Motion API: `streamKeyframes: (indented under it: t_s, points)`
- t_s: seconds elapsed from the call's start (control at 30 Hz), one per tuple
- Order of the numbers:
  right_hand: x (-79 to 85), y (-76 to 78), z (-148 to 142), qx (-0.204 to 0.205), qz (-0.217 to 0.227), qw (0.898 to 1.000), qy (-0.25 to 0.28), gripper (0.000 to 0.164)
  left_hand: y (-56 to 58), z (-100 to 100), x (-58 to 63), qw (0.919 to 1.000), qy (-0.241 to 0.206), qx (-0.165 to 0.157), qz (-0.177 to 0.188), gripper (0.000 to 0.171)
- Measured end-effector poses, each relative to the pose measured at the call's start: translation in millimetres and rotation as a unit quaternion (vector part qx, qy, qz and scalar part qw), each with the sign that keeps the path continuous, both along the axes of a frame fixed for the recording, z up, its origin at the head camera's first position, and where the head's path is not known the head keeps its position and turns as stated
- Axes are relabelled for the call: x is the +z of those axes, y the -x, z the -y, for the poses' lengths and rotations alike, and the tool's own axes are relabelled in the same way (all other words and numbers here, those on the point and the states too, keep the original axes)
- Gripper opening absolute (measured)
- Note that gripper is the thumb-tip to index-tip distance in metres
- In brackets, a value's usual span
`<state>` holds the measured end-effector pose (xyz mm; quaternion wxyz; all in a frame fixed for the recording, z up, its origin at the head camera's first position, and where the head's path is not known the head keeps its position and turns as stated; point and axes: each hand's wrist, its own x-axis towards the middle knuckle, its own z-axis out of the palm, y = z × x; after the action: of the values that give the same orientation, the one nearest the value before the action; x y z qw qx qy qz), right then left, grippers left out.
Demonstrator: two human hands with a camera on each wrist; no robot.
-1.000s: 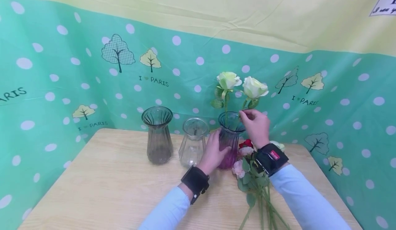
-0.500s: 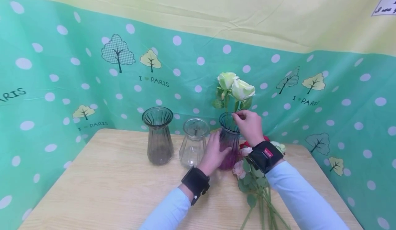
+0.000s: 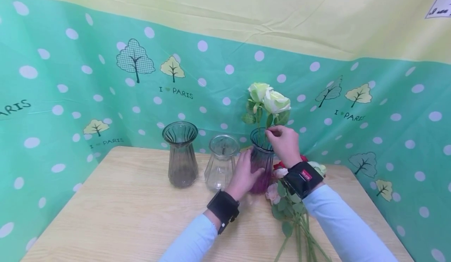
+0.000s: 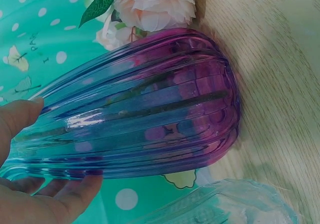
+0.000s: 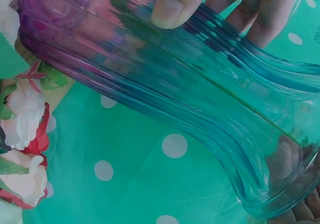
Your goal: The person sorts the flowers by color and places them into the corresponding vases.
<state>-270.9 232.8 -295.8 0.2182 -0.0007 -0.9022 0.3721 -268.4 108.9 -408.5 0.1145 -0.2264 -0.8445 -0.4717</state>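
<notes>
Two white roses stand with their stems inside the blue-and-purple vase, where the right hand pinches one stem at the rim and the left hand has its fingers curled round the glass. Left of that on the table are a clear vase and a grey vase; to the right lies a bunch of flowers.

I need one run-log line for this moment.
left hand: grips blue-purple glass vase; right hand: holds white rose at vase rim

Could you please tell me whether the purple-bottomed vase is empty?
Not empty: the vase has stems inside, two showing through its wall in the left wrist view.
</notes>
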Motion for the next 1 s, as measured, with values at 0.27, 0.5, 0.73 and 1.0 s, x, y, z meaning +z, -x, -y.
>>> streamKeyframes:
  t_s: [0.27,0.5,0.73,1.0]
  points:
    - [3.4,-7.3,-5,0.003,-0.01,1.0,0.019,0.025,-1.3,1,0.4,0.9999,0.006,0.005,-0.01,0.07]
    - [7.5,-15.2,-15,-0.001,-0.011,0.999,0.034,0.025,0.0,0,-1.1,0.9999,0.005,0.008,-0.013,0.07]
    - [6.2,-24.6,-30,-0.015,-0.021,0.999,0.047,0.028,1.1,0,-2.3,0.9998,0.007,0.014,-0.013,0.071]
    - [-3.7,-40.9,-48,-0.041,0.002,0.997,0.072,0.034,0.8,-2,-2.7,0.9999,0.006,0.011,-0.003,0.071]
